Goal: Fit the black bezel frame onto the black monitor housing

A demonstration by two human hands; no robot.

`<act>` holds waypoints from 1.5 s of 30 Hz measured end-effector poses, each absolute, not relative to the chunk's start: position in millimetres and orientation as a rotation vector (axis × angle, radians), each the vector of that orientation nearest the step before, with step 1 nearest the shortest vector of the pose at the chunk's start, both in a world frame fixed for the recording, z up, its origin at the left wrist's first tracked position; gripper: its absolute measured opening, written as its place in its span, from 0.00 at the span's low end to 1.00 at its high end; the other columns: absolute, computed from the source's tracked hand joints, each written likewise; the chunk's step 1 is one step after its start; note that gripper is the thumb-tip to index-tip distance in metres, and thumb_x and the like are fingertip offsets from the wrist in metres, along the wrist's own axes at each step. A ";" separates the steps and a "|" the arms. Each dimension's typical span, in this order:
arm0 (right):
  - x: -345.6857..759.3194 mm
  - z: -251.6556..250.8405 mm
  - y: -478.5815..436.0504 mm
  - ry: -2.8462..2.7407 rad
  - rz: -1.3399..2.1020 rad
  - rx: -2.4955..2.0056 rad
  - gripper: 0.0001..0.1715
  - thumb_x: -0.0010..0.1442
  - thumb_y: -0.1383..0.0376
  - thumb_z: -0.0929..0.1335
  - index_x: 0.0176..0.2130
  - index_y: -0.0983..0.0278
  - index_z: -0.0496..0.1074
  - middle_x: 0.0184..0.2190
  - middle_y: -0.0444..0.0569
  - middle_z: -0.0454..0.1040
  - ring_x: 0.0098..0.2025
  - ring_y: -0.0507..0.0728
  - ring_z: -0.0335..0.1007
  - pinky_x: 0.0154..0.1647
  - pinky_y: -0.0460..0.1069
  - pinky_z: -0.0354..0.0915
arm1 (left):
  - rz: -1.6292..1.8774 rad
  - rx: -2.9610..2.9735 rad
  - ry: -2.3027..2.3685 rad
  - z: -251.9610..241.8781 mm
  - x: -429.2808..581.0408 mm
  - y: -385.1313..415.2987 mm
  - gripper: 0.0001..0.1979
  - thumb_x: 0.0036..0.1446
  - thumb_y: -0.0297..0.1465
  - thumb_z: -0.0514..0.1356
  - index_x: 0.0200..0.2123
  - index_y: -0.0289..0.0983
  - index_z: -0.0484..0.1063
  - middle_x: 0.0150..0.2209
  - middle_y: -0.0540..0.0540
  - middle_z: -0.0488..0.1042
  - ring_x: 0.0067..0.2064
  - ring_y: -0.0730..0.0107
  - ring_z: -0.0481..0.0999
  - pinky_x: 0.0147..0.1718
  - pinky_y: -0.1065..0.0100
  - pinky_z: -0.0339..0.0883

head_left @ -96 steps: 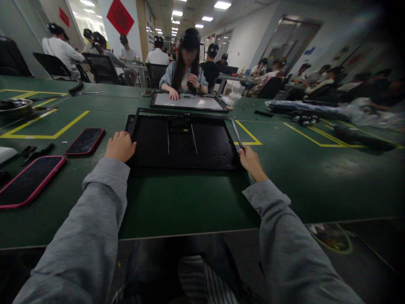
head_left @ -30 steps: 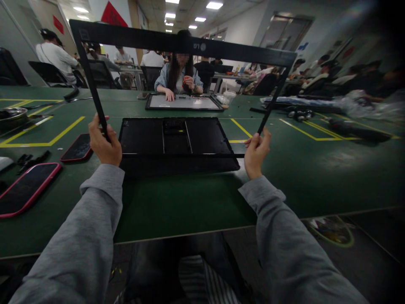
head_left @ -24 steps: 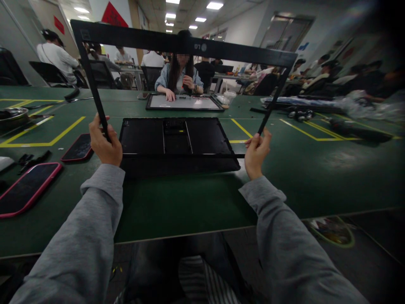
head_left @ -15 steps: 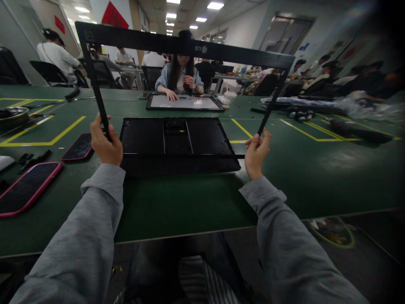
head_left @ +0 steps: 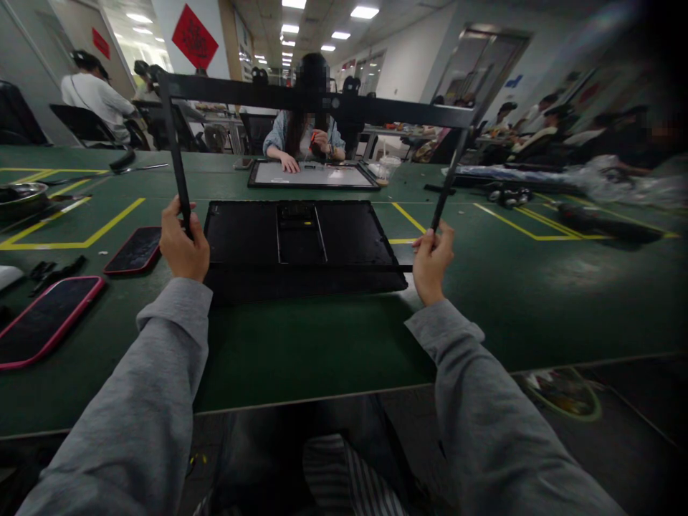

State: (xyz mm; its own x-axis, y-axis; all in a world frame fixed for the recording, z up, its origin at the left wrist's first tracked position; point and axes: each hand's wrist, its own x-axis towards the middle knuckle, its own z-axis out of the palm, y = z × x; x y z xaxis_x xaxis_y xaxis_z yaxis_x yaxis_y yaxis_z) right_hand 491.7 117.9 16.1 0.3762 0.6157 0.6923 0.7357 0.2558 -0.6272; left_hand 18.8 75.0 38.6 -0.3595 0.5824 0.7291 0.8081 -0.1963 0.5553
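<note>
A thin black monitor bezel frame [head_left: 317, 97] is held tilted up off the table, its top bar high and its bottom bar low near the table. My left hand [head_left: 183, 247] is closed round its left side bar. My right hand [head_left: 430, 261] is closed round its right side bar near the lower corner. Beneath the frame, a black monitor back shell [head_left: 301, 244] lies flat on the green table [head_left: 322, 344].
Two phones lie at the left: a dark one [head_left: 133, 251] and a pink-edged one [head_left: 46, 312]. A metal bowl [head_left: 21, 193] sits far left. Across the table a person works on a flat panel [head_left: 312, 174]. Cables and parts [head_left: 510, 193] lie at right.
The frame, flat on the back shell 3.2 s ago, was lifted upright by both hands. In the last half second its top bar has tipped lower, away from me.
</note>
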 end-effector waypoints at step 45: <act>506.4 -8.0 136.8 -1.410 0.214 -1.670 0.31 0.67 0.47 0.59 0.55 0.66 0.72 0.26 0.47 0.74 0.30 0.58 0.72 0.40 0.55 0.69 | -0.938 -1.676 -2.287 18.9 7.3 86.3 0.25 0.66 0.39 0.50 0.62 0.36 0.67 0.57 0.35 0.75 0.57 0.50 0.75 0.56 0.53 0.67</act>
State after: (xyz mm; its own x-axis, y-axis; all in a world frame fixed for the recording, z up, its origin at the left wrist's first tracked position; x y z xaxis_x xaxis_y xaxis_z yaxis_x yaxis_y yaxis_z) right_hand 506.4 136.8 -8.0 0.3316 0.8530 0.4031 0.6951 0.0680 -0.7157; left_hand 7.3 86.3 18.9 -0.3620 0.8058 0.4686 0.9029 0.1781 0.3912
